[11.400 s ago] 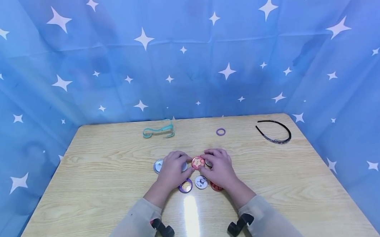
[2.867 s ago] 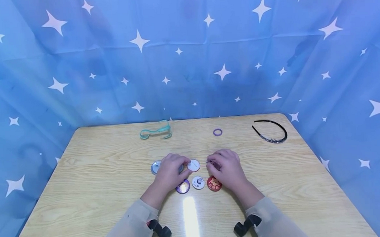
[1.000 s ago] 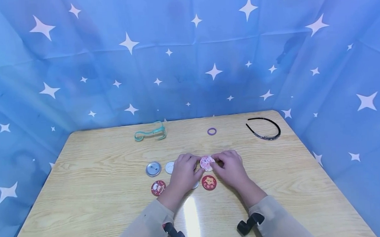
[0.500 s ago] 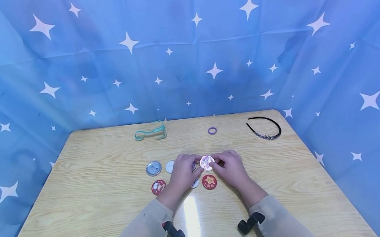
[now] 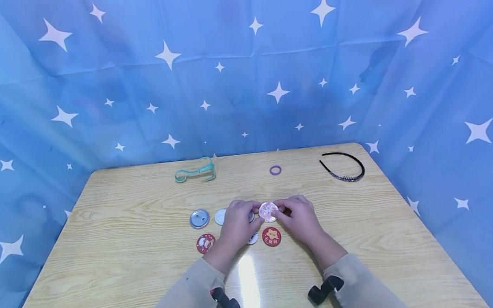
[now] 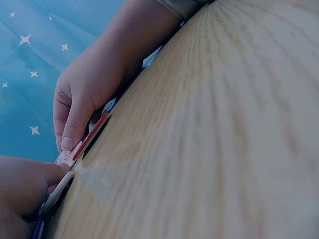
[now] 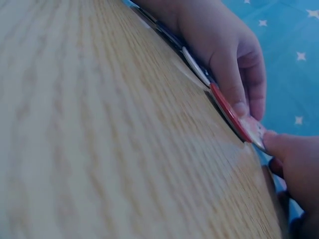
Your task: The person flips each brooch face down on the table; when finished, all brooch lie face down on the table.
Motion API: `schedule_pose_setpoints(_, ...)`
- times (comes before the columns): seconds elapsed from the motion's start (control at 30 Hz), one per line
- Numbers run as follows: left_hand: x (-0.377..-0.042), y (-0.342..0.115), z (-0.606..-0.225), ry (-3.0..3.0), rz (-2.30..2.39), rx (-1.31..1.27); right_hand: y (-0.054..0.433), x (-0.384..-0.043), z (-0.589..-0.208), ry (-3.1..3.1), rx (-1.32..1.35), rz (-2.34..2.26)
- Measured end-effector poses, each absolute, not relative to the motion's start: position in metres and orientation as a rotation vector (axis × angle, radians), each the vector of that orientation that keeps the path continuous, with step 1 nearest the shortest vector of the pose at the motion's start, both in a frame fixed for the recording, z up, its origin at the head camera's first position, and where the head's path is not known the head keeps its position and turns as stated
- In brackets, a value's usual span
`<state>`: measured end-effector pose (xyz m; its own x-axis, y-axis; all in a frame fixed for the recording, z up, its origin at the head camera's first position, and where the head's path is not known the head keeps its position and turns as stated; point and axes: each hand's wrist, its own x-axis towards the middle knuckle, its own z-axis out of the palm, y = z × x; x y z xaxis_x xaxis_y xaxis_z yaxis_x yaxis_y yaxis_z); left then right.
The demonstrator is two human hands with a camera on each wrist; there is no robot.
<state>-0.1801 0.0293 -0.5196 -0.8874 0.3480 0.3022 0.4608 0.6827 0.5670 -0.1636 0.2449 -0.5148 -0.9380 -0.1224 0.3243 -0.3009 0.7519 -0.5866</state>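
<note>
A round pink badge (image 5: 268,212) lies between my two hands at mid-table. My left hand (image 5: 238,222) grips its left edge with thumb and fingers; my right hand (image 5: 300,218) pinches the right side, thumb over the face. Nearer me is a red badge with a yellow star (image 5: 271,236), and left of it a white badge (image 5: 253,238), partly under my left hand. Another red badge (image 5: 205,243) lies left of my left wrist. In the back row are a silver badge back with a pin (image 5: 199,219) and a white badge back (image 5: 220,217). My left hand hides part of both rows.
Toward the table's (image 5: 122,253) far edge lie a teal strap-like item (image 5: 195,173), a purple hair tie (image 5: 275,170) and a black headband (image 5: 346,176). A blue curtain with white stars (image 5: 242,79) stands behind the table.
Earlier both hands held a red star badge; later a white badge back lay by the left hand. Now both are at the pink badge. Over the last second the hands barely move.
</note>
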Motion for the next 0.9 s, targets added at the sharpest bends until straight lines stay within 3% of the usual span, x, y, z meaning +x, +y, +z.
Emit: schedule_pose_setpoints(0.9, -0.1778, 0.0286, -0.5161, -2.734, -1.035, -0.634, 0.2456, -0.1650, -0.5176, -2.680, 0.328, 0.970)
